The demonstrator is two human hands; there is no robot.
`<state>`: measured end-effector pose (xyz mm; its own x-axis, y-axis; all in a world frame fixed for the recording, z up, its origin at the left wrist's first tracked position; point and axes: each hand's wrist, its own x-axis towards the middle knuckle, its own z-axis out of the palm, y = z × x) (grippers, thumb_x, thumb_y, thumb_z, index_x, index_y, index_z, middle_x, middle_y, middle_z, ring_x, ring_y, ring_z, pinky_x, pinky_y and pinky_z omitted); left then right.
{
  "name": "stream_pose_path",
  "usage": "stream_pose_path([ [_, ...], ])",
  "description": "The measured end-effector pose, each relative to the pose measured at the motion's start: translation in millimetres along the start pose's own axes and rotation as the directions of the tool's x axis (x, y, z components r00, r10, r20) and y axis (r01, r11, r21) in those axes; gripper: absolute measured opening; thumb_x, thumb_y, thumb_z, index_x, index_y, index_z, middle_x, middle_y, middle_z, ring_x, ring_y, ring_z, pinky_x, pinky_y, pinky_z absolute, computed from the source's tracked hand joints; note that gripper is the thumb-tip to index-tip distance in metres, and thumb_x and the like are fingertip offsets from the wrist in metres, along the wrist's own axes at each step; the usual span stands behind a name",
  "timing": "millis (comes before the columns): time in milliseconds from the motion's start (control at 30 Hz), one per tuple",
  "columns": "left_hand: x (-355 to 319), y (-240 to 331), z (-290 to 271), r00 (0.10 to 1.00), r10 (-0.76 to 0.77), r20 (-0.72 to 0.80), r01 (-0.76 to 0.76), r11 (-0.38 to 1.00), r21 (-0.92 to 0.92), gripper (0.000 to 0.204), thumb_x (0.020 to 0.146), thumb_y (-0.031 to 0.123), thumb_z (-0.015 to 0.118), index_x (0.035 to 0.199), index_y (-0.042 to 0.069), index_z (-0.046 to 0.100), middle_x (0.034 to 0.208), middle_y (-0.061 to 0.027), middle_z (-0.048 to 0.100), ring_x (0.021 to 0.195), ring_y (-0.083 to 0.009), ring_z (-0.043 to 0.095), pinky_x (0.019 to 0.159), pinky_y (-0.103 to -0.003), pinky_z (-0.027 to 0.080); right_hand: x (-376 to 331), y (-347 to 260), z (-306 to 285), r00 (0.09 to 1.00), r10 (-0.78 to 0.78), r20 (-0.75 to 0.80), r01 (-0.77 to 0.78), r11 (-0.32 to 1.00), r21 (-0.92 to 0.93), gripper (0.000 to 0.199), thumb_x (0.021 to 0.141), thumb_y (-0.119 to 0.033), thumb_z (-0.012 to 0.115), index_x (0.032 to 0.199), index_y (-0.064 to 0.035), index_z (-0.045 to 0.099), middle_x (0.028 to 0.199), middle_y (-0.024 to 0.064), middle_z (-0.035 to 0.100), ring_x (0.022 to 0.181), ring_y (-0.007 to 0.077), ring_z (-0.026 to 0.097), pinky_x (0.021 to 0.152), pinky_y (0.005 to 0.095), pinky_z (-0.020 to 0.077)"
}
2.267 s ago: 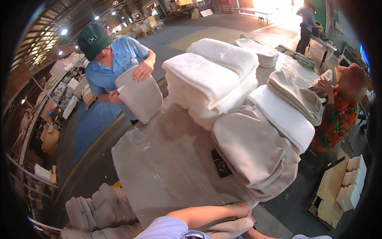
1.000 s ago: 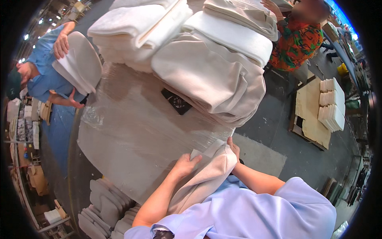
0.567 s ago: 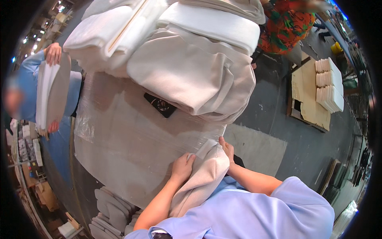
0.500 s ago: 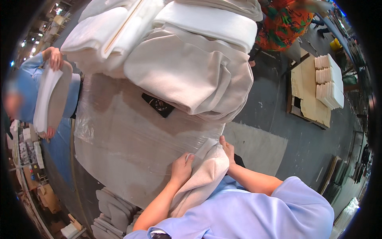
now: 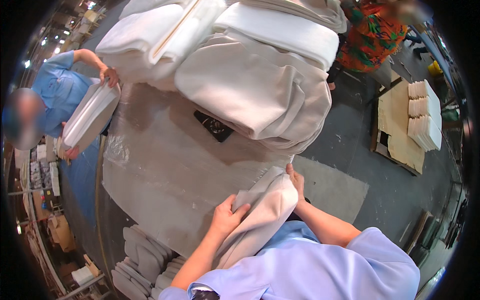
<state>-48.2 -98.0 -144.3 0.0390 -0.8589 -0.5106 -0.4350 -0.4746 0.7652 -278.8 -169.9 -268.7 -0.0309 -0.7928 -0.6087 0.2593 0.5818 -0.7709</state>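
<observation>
The table (image 5: 165,175) is covered with a clear, wrinkled plastic sheet (image 5: 117,150). Big stacks of folded cream cloth (image 5: 250,85) fill its far end, the nearest pile sagging over the right edge. A black flat thing (image 5: 214,126) lies on the sheet just beside that pile, partly under it. At the near edge a folded cloth piece (image 5: 265,205) rests against the table.
</observation>
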Motion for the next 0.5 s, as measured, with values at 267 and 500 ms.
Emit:
stream_pose_path([
  [267, -59, -103, -25, 0.919, -0.38, 0.106, 0.394, 0.896, -0.203, 0.032, 0.094, 0.03, 0.076, 0.106, 0.001, 0.073, 0.091, -0.0134, 0.075, 0.082, -0.0198, 0.065, 0.078, -0.035, 0.052, 19, 19, -16, 0.999, -0.003, 0.054, 0.01, 0.992, -0.123, 0.055, 0.106, -0.053, 0.059, 0.08, -0.0059, 0.063, 0.073, 0.003, 0.065, 0.063, 0.0127, 0.06, 0.056, 0.0318, 0.0506],
  [500, -48, -110, 1, 0.895, -0.098, -0.436, 0.184, 0.97, 0.158, 0.031, 0.094, 0.032, 0.075, 0.096, 0.002, 0.069, 0.08, -0.0194, 0.065, 0.072, -0.0222, 0.059, 0.069, -0.04, 0.049, 22, 18, -12, 0.975, 0.16, 0.152, -0.178, 0.978, 0.109, 0.044, 0.102, -0.048, 0.068, 0.084, -0.0079, 0.064, 0.077, 0.0052, 0.065, 0.067, 0.0171, 0.062, 0.063, 0.0354, 0.0534],
])
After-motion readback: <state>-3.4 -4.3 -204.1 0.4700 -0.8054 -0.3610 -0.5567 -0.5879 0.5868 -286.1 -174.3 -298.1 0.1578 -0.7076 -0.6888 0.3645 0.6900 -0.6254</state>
